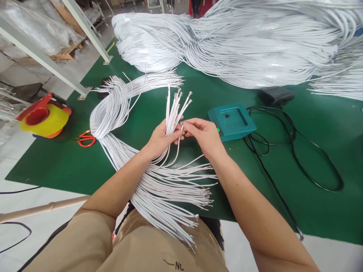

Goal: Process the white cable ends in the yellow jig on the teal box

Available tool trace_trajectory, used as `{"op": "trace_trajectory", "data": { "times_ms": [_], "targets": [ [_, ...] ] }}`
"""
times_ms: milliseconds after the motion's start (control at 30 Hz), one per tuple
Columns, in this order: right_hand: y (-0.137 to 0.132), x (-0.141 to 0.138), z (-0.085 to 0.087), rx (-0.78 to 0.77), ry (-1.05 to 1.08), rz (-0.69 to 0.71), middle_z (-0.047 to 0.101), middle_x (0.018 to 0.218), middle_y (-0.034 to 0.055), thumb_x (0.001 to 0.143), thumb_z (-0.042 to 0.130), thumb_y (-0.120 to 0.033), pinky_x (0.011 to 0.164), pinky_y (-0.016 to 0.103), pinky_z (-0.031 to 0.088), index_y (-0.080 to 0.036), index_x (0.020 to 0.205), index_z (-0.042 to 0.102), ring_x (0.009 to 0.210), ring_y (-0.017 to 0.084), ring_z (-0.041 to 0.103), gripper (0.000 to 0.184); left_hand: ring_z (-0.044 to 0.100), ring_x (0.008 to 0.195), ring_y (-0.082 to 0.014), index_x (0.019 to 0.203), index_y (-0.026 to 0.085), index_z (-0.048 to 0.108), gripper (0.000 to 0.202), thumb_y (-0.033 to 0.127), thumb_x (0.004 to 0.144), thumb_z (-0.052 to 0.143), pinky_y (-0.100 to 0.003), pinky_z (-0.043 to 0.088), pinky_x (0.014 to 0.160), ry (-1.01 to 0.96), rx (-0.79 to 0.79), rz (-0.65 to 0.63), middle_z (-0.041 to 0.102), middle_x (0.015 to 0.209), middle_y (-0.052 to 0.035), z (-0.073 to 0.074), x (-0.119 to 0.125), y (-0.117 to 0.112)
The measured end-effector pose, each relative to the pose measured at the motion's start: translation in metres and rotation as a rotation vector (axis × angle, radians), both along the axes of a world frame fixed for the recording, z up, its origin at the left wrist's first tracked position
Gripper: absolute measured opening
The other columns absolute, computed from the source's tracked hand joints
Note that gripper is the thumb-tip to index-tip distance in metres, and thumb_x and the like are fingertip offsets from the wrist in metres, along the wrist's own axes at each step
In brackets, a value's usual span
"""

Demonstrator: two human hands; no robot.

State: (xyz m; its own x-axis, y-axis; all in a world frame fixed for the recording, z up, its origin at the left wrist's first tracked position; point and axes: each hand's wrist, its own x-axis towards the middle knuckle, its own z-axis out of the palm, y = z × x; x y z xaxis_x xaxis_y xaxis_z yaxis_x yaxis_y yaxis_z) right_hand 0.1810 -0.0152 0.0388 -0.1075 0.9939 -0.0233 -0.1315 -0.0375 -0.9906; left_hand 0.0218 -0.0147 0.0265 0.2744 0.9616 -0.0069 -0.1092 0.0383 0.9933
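Note:
My left hand [161, 139] is closed round a small upright bunch of white wires [176, 107] whose metal-tipped ends fan out above the fingers. My right hand [202, 135] pinches the tip of a single white wire [177, 150] right beside that bunch; this wire loops down under both hands. A long bundle of white wires [159, 185] lies on the green table [312, 196] beneath my wrists, its loose ends spreading over the near edge toward my lap.
A teal box [231, 121] with a square recess and a green button sits just right of my hands, with black cables [295, 151] trailing right. Large heaps of white wire [249, 41] fill the back. Orange scissors [86, 138] and a yellow film roll [45, 120] lie left.

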Motion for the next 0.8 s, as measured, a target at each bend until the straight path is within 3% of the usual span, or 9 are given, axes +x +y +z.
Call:
{"op": "trace_trajectory", "data": {
  "times_ms": [67, 200, 333, 467, 533, 633, 800],
  "targets": [
    [-0.001, -0.001, -0.004, 0.131, -0.197, -0.065, 0.066, 0.074, 0.0006, 0.081, 0.062, -0.031, 0.069, 0.029, 0.047, -0.019, 0.076, 0.067, 0.068, 0.013, 0.057, 0.014, 0.061, 0.071, -0.0104, 0.122, 0.021, 0.057, 0.054, 0.033, 0.073, 0.077, -0.02, 0.046, 0.055, -0.019, -0.034, -0.039, 0.061, 0.086, -0.0007, -0.001, -0.001, 0.0],
    [-0.003, -0.004, -0.01, 0.52, -0.788, -0.206, 0.062, 0.078, 0.0051, 0.092, 0.045, -0.024, 0.073, 0.031, 0.044, -0.019, 0.072, 0.06, 0.074, 0.017, 0.055, 0.026, 0.061, 0.068, -0.0087, 0.118, 0.019, 0.061, 0.049, 0.029, 0.073, 0.077, -0.017, 0.045, 0.052, -0.082, -0.145, -0.089, 0.059, 0.083, -0.0006, -0.001, -0.004, 0.003],
    [0.0, -0.001, -0.007, 0.783, -1.258, -0.136, 0.063, 0.086, 0.0107, 0.097, 0.035, -0.023, 0.078, 0.037, 0.041, -0.017, 0.081, 0.063, 0.084, 0.024, 0.055, 0.033, 0.065, 0.067, -0.0105, 0.114, 0.018, 0.06, 0.05, 0.027, 0.069, 0.079, -0.015, 0.036, 0.044, -0.08, -0.244, -0.06, 0.061, 0.081, -0.0007, -0.001, -0.006, 0.007],
    [0.012, 0.015, -0.004, 0.79, -1.436, -0.084, 0.067, 0.103, 0.0121, 0.092, 0.044, -0.019, 0.101, 0.046, 0.032, -0.015, 0.102, 0.064, 0.1, 0.028, 0.055, 0.023, 0.07, 0.072, -0.0148, 0.113, 0.017, 0.058, 0.046, 0.025, 0.071, 0.075, -0.015, 0.035, 0.041, 0.087, -0.164, 0.022, 0.064, 0.081, -0.0022, -0.004, -0.004, 0.01],
    [0.018, 0.023, -0.005, 0.717, -1.505, -0.008, 0.07, 0.095, 0.0115, 0.089, 0.045, -0.013, 0.106, 0.048, 0.026, -0.014, 0.1, 0.064, 0.096, 0.027, 0.057, 0.022, 0.071, 0.072, -0.0162, 0.112, 0.016, 0.057, 0.044, 0.025, 0.073, 0.073, -0.015, 0.038, 0.042, 0.174, -0.125, 0.044, 0.066, 0.081, -0.003, -0.007, -0.003, 0.011],
    [0.024, 0.028, -0.005, 0.64, -1.54, 0.107, 0.071, 0.086, 0.0095, 0.084, 0.046, -0.007, 0.106, 0.045, 0.027, -0.015, 0.093, 0.065, 0.088, 0.024, 0.058, 0.023, 0.072, 0.072, -0.0174, 0.112, 0.015, 0.056, 0.041, 0.022, 0.073, 0.07, -0.015, 0.041, 0.041, 0.249, -0.097, 0.043, 0.067, 0.081, -0.0035, -0.009, -0.002, 0.012],
    [0.026, 0.025, -0.002, 0.626, -1.536, 0.108, 0.069, 0.079, 0.0098, 0.079, 0.046, -0.003, 0.097, 0.042, 0.034, -0.015, 0.085, 0.066, 0.088, 0.025, 0.054, 0.024, 0.072, 0.072, -0.0182, 0.111, 0.014, 0.055, 0.04, 0.019, 0.073, 0.068, -0.015, 0.043, 0.041, 0.341, -0.078, 0.049, 0.068, 0.078, -0.0031, -0.012, 0.0, 0.015]
  ]
}}
